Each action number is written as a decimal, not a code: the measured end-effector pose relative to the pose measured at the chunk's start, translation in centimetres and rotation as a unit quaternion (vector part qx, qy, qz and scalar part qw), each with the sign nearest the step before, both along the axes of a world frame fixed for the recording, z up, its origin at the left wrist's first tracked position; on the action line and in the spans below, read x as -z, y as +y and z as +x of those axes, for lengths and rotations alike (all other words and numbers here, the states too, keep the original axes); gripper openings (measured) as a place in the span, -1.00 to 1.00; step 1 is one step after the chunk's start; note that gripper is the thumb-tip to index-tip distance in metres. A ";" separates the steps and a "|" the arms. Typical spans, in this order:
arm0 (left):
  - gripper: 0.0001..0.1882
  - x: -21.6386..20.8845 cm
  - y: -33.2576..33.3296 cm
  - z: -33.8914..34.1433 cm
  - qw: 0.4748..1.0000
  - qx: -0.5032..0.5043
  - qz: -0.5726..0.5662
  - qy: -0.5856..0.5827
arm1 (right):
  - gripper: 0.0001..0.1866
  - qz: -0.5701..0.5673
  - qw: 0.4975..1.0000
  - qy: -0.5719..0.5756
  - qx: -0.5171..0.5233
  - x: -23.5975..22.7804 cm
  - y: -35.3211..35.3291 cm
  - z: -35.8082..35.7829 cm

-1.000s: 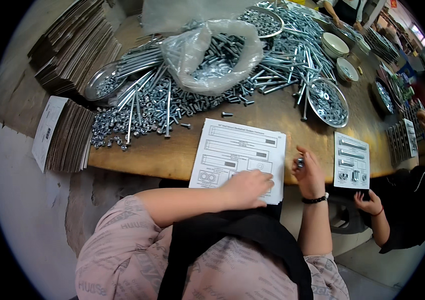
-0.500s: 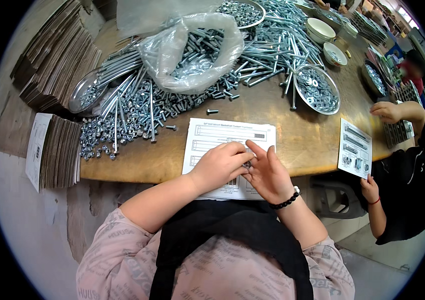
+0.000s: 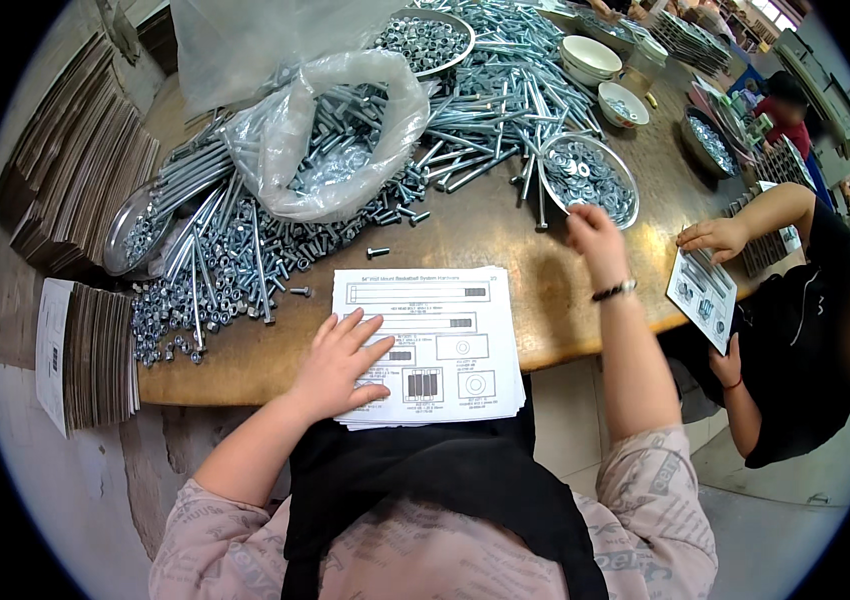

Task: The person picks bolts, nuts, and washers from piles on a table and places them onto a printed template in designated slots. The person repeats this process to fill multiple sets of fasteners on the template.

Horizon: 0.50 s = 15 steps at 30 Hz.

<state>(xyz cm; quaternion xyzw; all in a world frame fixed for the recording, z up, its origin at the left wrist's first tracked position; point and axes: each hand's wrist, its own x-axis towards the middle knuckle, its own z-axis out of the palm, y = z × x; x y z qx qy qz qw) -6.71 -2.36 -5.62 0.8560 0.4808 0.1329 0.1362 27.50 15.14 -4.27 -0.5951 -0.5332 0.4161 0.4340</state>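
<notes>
My left hand (image 3: 337,368) lies with spread fingers on a stack of printed sheets (image 3: 493,318), which shows line drawings of bolts and washers. Out to the right, my right hand (image 3: 597,242) is at the near rim of a round metal bowl (image 3: 633,190) full of flat washers (image 3: 581,172). Its fingertips are bent and slightly smeared, so I cannot make out whether they hold a washer. A single short bolt (image 3: 377,252) lies just beyond the sheets.
A clear plastic bag (image 3: 285,165) of bolts sits amid heaped long bolts (image 3: 495,75) and nuts (image 3: 173,315). Cardboard stacks (image 3: 95,340) stand at the left. A co-worker at the right holds a card (image 3: 702,290). Bowls (image 3: 590,60) stand farther back.
My hands, previously together over the sheets, have parted. The right has moved away to the washer bowl; the left has settled flat on the sheets. The view has shifted to the right.
</notes>
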 end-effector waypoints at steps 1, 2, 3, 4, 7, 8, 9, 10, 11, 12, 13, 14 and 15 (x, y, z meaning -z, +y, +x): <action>-0.37 0.5 -0.3 0.4 1.000 -0.010 0.003 0.020 | -0.82 0.085 0.978 -0.192 0.002 1.0 2.5 2.5; -0.39 0.9 -0.3 0.9 1.000 -0.029 0.002 0.005 | -0.81 0.103 0.941 -0.322 -0.005 0.7 3.9 4.3; -0.40 1.1 -0.4 1.2 0.999 -0.040 0.007 0.002 | -0.81 0.072 0.909 -0.411 0.002 -0.3 4.4 4.6; -0.40 1.2 -0.4 1.6 0.999 -0.050 0.011 -0.001 | -0.81 0.069 0.877 -0.475 -0.029 -0.4 5.2 5.4; -0.42 1.3 -0.4 2.0 0.997 -0.073 0.012 -0.011 | -0.81 0.033 0.804 -0.583 -0.109 -1.5 6.6 5.3; -0.42 1.3 -0.4 2.0 0.997 -0.079 0.009 -0.013 | -0.81 0.015 0.785 -0.605 -0.135 -2.0 6.8 4.8; -0.43 1.3 -0.4 2.0 0.997 -0.081 0.010 -0.015 | -0.83 -0.005 0.768 -0.623 -0.151 -2.3 7.0 4.3; -0.43 1.3 -0.4 2.0 0.996 -0.082 0.012 -0.017 | -0.84 -0.025 0.749 -0.641 -0.166 -2.6 7.2 3.6; -0.43 1.2 -0.5 2.0 0.996 -0.083 0.013 -0.018 | -0.85 -0.046 0.731 -0.657 -0.181 -2.6 7.4 3.2; -0.44 1.2 -0.4 2.0 0.996 -0.083 0.012 -0.019 | -0.88 -0.041 0.726 -0.663 -0.179 -2.2 7.5 3.0; -0.44 1.2 -0.4 2.0 0.996 -0.083 0.011 -0.020 | -0.88 -0.033 0.717 -0.670 -0.190 -1.9 7.8 3.0; -0.44 1.2 -0.4 2.0 0.996 -0.082 0.010 -0.021 | -0.87 -0.026 0.707 -0.677 -0.202 -1.7 8.3 3.1; -0.44 1.1 -0.4 2.0 0.996 -0.082 0.009 -0.020 | -0.87 -0.020 0.698 -0.683 -0.214 -1.6 8.5 3.3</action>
